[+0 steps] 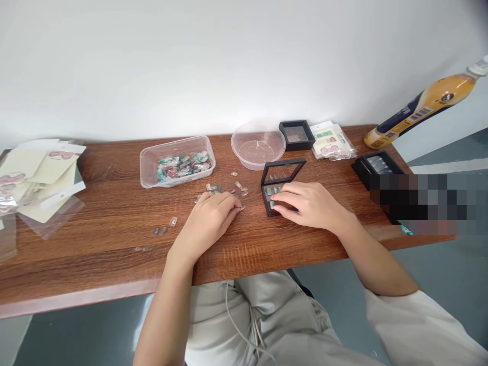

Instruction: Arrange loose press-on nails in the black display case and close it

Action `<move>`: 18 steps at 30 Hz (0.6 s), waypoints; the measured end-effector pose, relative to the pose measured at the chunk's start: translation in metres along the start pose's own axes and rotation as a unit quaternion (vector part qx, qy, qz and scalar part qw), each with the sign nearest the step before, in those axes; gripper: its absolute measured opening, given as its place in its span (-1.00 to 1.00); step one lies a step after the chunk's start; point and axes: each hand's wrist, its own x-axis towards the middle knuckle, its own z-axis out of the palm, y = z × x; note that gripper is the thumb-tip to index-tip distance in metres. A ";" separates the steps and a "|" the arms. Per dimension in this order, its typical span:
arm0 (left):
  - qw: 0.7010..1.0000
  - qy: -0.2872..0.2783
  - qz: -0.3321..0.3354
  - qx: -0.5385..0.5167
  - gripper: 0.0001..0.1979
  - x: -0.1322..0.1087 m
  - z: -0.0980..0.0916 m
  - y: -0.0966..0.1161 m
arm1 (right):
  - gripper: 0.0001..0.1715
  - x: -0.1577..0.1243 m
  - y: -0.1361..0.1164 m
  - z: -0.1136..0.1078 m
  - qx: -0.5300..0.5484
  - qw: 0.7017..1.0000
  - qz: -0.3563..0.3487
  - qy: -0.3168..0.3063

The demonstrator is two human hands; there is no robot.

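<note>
My left hand (211,216) rests on the wooden table (95,244) with fingers curled together, their tips at a small loose press-on nail beside a scatter of several loose nails (224,189). My right hand (307,203) lies over a small open black display box (277,185), fingertips pressing on the green nails set inside it; its clear lid stands tilted up behind. A clear rectangular tub (177,160) holding many green, pink and white nails sits to the far left of the hands.
An empty round clear bowl (258,145), a second black box (296,134) and packed nail cards (331,141) stand at the back. A bottle (423,104) leans at far right. Card and plastic sleeves (36,178) pile at left. Two or three nails (163,230) lie apart.
</note>
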 end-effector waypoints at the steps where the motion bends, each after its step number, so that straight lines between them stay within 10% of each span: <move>1: 1.000 0.008 -0.003 -0.018 -0.83 0.000 0.000 0.001 | -0.79 0.000 0.000 0.000 0.000 1.000 0.000 0.002; 6: 0.979 0.040 -0.070 -0.189 -0.90 -0.001 -0.003 0.006 | -0.81 0.001 -0.001 0.002 0.003 1.000 -0.010 0.022; 11: 0.881 0.061 -0.137 -0.449 -0.85 0.001 0.001 0.011 | -0.83 0.004 -0.008 0.008 0.023 0.995 -0.043 0.090; 18: 0.830 0.006 -0.133 -0.541 -0.84 0.008 0.009 0.017 | -0.83 0.008 -0.022 0.020 0.074 0.980 -0.077 0.167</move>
